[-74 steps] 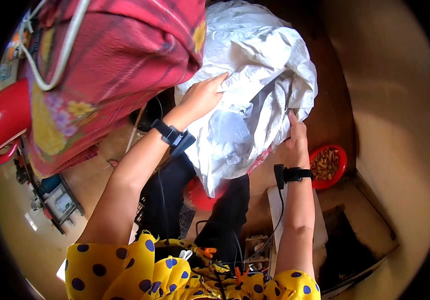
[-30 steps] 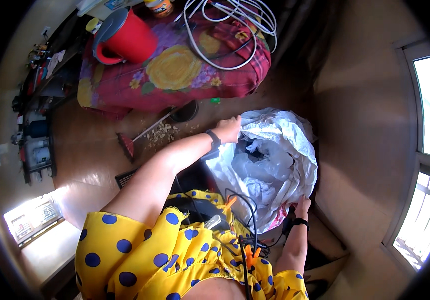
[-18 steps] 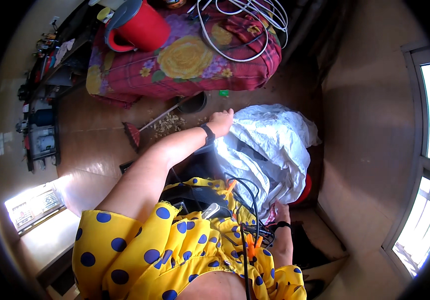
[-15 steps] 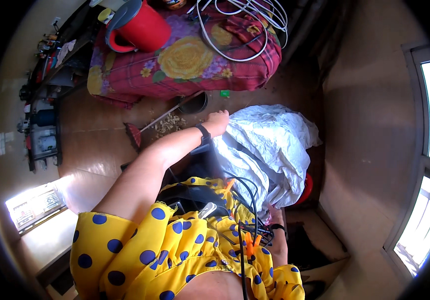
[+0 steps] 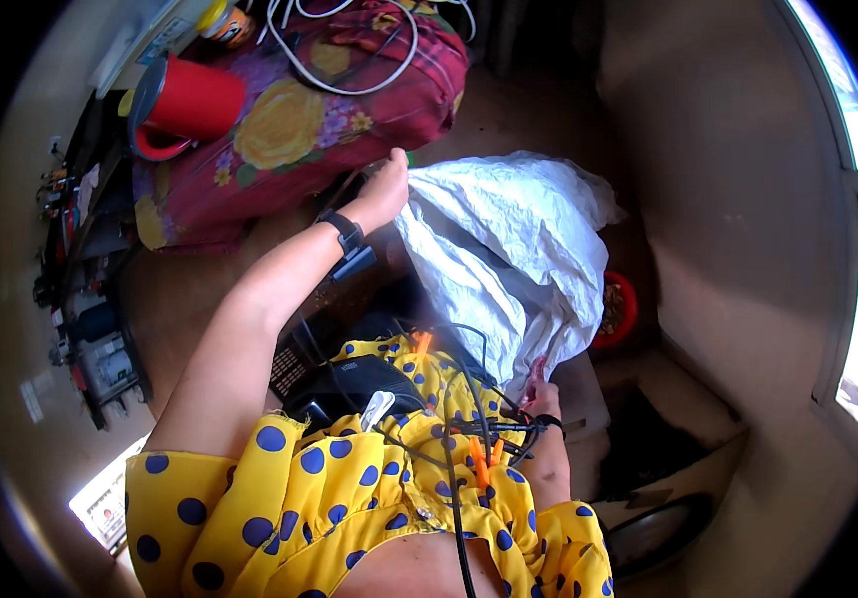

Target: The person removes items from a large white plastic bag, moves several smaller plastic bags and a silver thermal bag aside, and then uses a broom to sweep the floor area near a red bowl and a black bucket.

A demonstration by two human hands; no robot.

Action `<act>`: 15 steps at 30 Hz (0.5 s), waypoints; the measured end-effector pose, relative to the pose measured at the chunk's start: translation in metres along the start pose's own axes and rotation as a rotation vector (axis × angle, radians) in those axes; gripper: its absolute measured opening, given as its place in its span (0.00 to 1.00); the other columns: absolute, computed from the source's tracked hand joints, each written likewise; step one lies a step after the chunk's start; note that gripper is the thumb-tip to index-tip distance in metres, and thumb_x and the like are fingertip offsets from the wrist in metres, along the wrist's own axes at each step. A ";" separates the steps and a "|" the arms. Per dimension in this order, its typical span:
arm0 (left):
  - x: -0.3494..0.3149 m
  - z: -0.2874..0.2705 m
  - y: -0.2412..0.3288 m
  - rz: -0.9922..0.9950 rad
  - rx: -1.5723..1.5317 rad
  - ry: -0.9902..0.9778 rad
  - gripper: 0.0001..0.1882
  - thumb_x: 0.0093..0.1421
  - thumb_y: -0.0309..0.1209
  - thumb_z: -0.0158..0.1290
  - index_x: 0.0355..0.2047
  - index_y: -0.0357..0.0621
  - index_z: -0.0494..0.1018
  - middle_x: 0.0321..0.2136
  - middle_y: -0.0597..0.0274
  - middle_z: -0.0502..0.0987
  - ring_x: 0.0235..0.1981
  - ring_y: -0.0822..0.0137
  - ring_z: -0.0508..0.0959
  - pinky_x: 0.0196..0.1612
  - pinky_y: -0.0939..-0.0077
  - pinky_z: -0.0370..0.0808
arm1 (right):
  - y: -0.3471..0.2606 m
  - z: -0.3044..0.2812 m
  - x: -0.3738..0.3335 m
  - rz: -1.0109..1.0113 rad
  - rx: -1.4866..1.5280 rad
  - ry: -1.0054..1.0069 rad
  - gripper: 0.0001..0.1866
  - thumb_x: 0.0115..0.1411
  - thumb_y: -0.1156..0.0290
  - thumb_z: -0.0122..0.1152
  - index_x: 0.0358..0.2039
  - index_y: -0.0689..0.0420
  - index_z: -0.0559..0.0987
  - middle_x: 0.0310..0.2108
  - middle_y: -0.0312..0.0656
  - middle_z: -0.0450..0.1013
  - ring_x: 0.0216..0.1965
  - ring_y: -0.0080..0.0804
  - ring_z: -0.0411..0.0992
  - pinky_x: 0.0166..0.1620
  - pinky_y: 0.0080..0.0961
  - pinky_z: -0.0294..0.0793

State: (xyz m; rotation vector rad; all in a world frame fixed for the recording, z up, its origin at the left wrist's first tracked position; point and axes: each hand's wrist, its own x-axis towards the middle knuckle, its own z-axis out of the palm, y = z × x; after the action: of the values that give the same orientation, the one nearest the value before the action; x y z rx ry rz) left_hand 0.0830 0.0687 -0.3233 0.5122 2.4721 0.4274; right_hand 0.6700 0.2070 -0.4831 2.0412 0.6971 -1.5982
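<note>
Both hands [image 5: 386, 189] pinch the white plastic bag [image 5: 509, 249] at opposite edges

A yellow garment with dark blue polka dots [image 5: 329, 488] covers the shoulders, its sleeve short. A black wristband [image 5: 346, 234] sits behind the left hand [image 5: 384, 189] fingers. Black cables [image 5: 449, 439] with orange clips [image 5: 484, 460] cross the chest.

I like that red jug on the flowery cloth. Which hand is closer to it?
Left. The left hand grips the white bag just right of the red jug; the right hand is far below, at the bag's bottom.
</note>
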 end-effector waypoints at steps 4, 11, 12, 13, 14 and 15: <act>0.019 -0.005 0.021 0.131 0.079 0.049 0.09 0.61 0.22 0.37 0.41 0.35 0.62 0.38 0.31 0.73 0.41 0.34 0.74 0.44 0.45 0.70 | -0.032 -0.009 -0.008 -0.785 -0.637 0.090 0.10 0.56 0.69 0.58 0.28 0.63 0.79 0.22 0.42 0.73 0.25 0.34 0.74 0.28 0.34 0.72; 0.051 -0.020 0.021 0.181 0.158 0.198 0.10 0.60 0.23 0.39 0.39 0.33 0.68 0.33 0.33 0.76 0.39 0.35 0.75 0.42 0.45 0.72 | 0.001 0.016 -0.023 -0.013 -0.016 0.036 0.26 0.58 0.50 0.63 0.36 0.67 0.76 0.30 0.45 0.74 0.28 0.35 0.73 0.31 0.35 0.73; 0.056 -0.026 0.018 0.113 0.150 0.166 0.11 0.60 0.23 0.39 0.40 0.34 0.68 0.34 0.33 0.76 0.40 0.36 0.76 0.43 0.47 0.72 | -0.004 0.024 -0.032 0.018 0.199 -0.101 0.21 0.59 0.57 0.62 0.42 0.64 0.74 0.33 0.42 0.74 0.33 0.36 0.73 0.36 0.35 0.73; 0.054 -0.035 0.025 0.090 0.079 0.199 0.11 0.60 0.23 0.39 0.40 0.35 0.69 0.34 0.32 0.76 0.40 0.36 0.76 0.43 0.47 0.72 | -0.009 0.030 -0.045 0.053 0.420 -0.234 0.19 0.60 0.65 0.61 0.48 0.60 0.72 0.36 0.39 0.73 0.39 0.37 0.74 0.41 0.36 0.74; 0.049 -0.045 0.023 0.059 0.015 0.241 0.11 0.61 0.23 0.39 0.40 0.36 0.69 0.34 0.32 0.76 0.40 0.36 0.76 0.44 0.48 0.72 | -0.035 0.049 -0.077 0.004 0.464 -0.174 0.16 0.62 0.69 0.57 0.49 0.58 0.71 0.37 0.38 0.72 0.40 0.36 0.74 0.39 0.33 0.73; 0.054 -0.047 0.026 0.063 0.000 0.221 0.11 0.62 0.26 0.39 0.41 0.40 0.70 0.34 0.35 0.77 0.40 0.37 0.76 0.44 0.49 0.72 | -0.034 0.048 -0.060 -0.040 0.508 -0.073 0.16 0.62 0.70 0.57 0.50 0.59 0.71 0.38 0.39 0.72 0.40 0.34 0.73 0.40 0.31 0.73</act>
State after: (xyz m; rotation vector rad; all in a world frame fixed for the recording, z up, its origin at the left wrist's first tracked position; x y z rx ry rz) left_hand 0.0207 0.1065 -0.3013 0.5714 2.6725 0.5354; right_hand 0.6008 0.1966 -0.4369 2.3028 0.3246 -2.0191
